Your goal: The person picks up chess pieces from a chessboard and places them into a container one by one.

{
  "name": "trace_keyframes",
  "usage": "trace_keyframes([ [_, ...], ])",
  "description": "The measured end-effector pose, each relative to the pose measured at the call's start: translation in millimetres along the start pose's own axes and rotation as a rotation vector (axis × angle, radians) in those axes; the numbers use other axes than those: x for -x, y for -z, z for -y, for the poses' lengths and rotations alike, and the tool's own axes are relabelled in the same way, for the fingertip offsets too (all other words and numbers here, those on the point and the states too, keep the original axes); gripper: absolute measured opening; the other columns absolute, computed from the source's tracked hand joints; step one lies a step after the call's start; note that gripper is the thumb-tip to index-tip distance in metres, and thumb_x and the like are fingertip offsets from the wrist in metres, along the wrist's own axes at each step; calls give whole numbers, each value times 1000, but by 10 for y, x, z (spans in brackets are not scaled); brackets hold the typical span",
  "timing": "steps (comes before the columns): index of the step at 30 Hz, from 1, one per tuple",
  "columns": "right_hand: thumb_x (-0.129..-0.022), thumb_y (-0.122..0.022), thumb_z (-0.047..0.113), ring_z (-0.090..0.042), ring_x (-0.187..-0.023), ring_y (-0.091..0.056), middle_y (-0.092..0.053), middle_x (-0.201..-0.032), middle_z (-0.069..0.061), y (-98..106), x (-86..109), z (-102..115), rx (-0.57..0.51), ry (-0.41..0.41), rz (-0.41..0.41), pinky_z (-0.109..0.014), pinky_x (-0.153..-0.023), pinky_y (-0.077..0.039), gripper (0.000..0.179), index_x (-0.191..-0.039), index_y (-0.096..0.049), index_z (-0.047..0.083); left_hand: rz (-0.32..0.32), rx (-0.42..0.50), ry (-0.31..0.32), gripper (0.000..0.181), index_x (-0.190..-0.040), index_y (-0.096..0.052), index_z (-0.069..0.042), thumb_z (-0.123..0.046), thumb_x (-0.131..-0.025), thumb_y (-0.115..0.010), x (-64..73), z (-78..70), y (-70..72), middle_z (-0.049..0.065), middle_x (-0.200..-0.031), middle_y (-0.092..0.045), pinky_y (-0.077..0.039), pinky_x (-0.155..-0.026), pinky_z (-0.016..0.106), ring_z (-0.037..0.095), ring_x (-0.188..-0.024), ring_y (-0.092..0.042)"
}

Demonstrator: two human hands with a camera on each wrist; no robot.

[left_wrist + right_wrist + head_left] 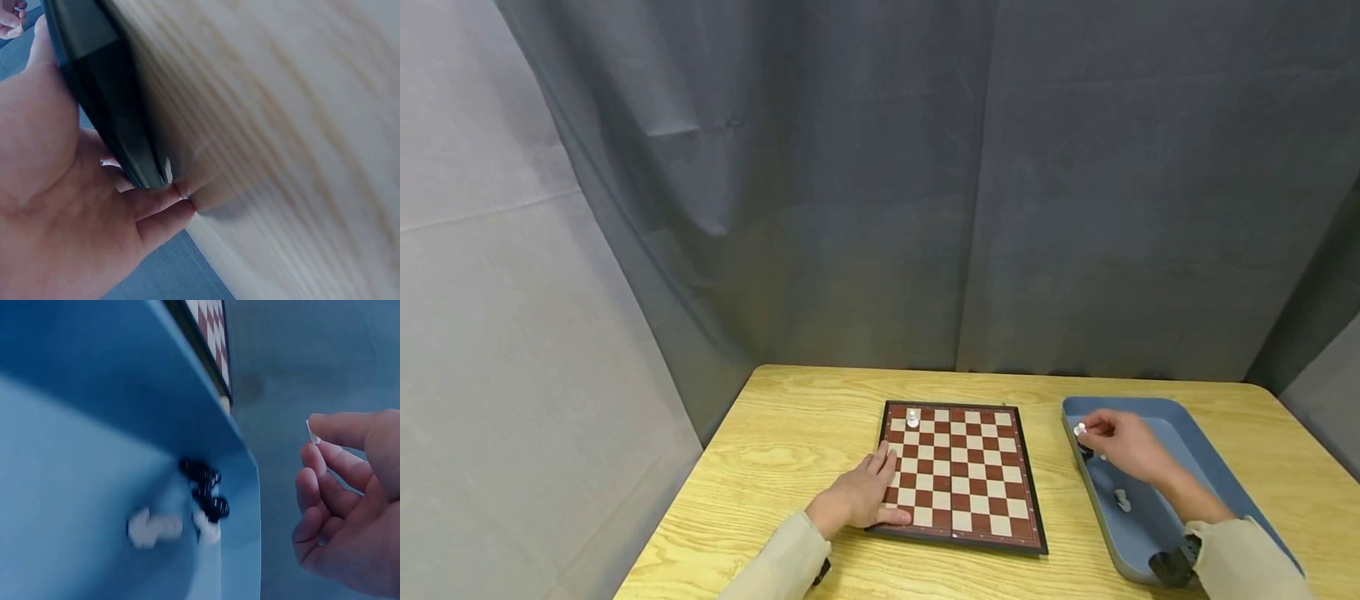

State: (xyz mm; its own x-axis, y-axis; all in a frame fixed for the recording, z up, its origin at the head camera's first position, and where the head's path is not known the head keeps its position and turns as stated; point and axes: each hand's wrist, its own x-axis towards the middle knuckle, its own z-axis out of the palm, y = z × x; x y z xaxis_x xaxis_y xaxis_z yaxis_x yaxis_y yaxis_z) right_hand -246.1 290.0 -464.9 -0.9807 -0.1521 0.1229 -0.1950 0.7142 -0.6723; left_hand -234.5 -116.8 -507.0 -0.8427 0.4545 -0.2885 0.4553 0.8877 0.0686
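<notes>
My left hand [861,492] rests along the left edge of a brown-and-cream chessboard [953,475], its thumb on the near-left corner. In the left wrist view, the fingers lie fairly straight against the board's dark side [103,81] and reach the tabletop. A white chess piece [912,418] stands upright near the board's far-left corner. Above the left side of a blue tray [1161,408], my right hand [1127,450] pinches another small white chess piece [1080,429] between thumb and fingertips. Only a sliver of that piece [312,432] shows in the right wrist view, so its kind is unclear.
Inside the tray, black chess pieces [206,490] lie by its wall with a white piece [207,530] beside them. Another white piece [153,529] lies on its side. The wooden table [715,508] carries both tray and board; a grey curtain [880,208] hangs behind.
</notes>
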Motion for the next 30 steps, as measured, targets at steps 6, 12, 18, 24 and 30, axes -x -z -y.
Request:
trace_keyframes([
  [6, -92, -64, 21, -20, -73, -58, -64, -88, -8, 145, 49, -205, 75, -28, -5, -34, -58, -46, 29, -103, -63, -6, 4, -4, 1, 100, -153, -13, -11, -72, -80, -44, 2, -8, -5, 10, -158, -3, -42, -98, 37, 28, -140, -23],
  [12, -90, -66, 22, -20, -75, -59, -66, -87, -8, 251, 80, -374, 123, -65, -7, -35, -59, -47, 31, -102, -64, -6, 9, -2, 4, 101, -153, -12, -11, -73, -80, -43, 4, -6, 6, 10, -158, -3, -42, -98, 38, 29, -139, -23],
  [18, -89, -66, 17, -21, -75, -59, -65, -86, -9, 317, 69, -518, 152, -90, -10, -36, -60, -47, 28, -103, -64, -8, 9, -1, 5, 102, -153, -12, -11, -73, -79, -43, 8, -2, 4, 10, -158, -3, -41, -99, 37, 29, -140, -23],
  [24, -87, -66, 13, -20, -74, -56, -64, -85, -8, 342, 83, -526, 170, -67, -31, -34, -59, -46, 26, -103, -64, -9, 8, 2, 7, 102, -153, -13, -11, -73, -79, -44, 10, -4, 10, 9, -158, -3, -41, -99, 37, 29, -140, -23],
  [30, -88, -66, 20, -20, -74, -56, -64, -86, -9, 341, 53, -426, 191, -71, -36, -34, -59, -45, 31, -103, -65, -7, 7, -6, 10, 102, -153, -13, -12, -74, -79, -43, -1, -13, 5, 9, -158, -3, -42, -98, 36, 27, -140, -23],
])
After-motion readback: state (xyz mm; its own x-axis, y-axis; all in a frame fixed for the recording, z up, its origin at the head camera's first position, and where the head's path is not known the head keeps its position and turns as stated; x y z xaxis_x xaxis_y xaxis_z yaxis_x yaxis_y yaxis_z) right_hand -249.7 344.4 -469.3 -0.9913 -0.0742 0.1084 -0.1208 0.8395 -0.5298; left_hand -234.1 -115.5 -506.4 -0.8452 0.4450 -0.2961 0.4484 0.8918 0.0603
